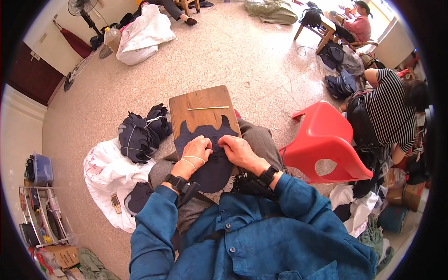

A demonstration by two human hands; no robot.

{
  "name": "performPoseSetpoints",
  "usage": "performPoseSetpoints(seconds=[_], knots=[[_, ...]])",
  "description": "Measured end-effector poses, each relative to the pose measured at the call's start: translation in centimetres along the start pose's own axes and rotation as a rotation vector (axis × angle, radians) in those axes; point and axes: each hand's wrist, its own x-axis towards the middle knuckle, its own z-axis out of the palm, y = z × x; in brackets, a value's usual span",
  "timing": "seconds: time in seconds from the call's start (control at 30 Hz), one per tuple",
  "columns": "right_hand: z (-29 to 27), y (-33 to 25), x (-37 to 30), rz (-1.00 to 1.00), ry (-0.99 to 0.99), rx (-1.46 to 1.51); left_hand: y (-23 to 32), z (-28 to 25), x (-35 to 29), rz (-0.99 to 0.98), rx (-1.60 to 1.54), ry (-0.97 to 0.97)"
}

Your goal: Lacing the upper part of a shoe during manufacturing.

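speckled floor all around, wooden board out front, and here the left hand and right hand, fingers curled, both pinch the dark cloth.

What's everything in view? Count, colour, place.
board: 1, brown, on the lap
needle-like rod: 1, pale, on board
fabric piece: 1, navy, board's near end
tied fabric bundle: 1+, dark, left of board
bags: 2, white, left and upper left
phone: 1, gold, on nearer bag
chair: 1, red, right
fan: 1, dark, upper left
table: 1, brown, upper right
jug: 1, yellowish, beside farther bag
rack: 1, pale, lower left
other people: 3, striped, pink and dark clothes, right and top
clutter: uncountable, mixed, right edge
sleeves: 2, blue, bottom
left hand: 1, bare, on fabric
right hand: 1, bare, on fabric
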Motion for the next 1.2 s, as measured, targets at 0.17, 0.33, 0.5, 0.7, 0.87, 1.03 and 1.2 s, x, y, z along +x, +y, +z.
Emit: performPoseSetpoints(seconds=[0.17,0.33,0.5,0.7,0.87,1.03,1.2], knots=[[0.0,0.0,0.0,-0.001,-0.001,0.0,0.2,0.1,0.1,0.028,0.014,-0.024],[-0.1,-0.4,0.1,-0.004,-0.021,-0.003,-0.2,-0.7,-0.4,0.071,0.155,-0.026],[-0.3,-0.3,-0.2,-0.002,-0.015,0.021,-4.4,-8.5,-3.8,-0.043,0.383,0.223],[-0.4,-0.2,-0.3,-0.01,0.0,0.016,-8.1,-13.4,-11.5,-0.25,0.415,0.362],[0.3,-0.6,0.0,-0.044,-0.01,0.018,-7.4,-11.3,-13.6,-0.111,0.218,0.291],[-0.1,-0.4,0.4,-0.058,-0.047,0.002,-1.2,-12.4,-11.1,-0.02,0.163,0.379],[-1.5,-7.9,2.7,-0.178,-0.009,0.191,4.1,-12.6,-8.8,0.224,0.101,0.432]])
